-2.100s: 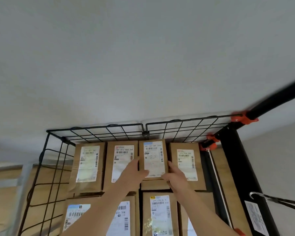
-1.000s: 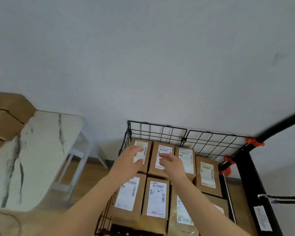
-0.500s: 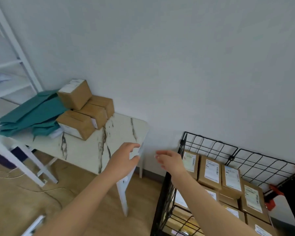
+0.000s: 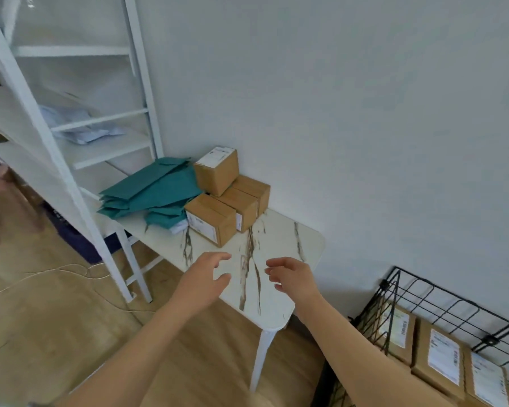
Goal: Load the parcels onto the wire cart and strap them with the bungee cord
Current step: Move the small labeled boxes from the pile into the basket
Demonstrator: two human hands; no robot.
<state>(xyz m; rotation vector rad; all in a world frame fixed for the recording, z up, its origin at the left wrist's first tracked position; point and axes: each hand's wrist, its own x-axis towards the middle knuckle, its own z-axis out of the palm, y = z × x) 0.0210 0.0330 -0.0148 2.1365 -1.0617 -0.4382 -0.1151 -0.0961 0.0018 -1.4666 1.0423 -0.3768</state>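
Parcels sat stacked at the table's far left, against the wall, while both hands, left and right, hovered empty with fingers spread. Stiff, probably light cardboard; gripping opposite side faces looked safest. Others already filled the wire cart, right.

Two bare forearms enter from the near edge, each ending in an ungloved hand: left hand, right hand. No sleeve, watch, ring or other covering shows on either arm up to the frame edge.
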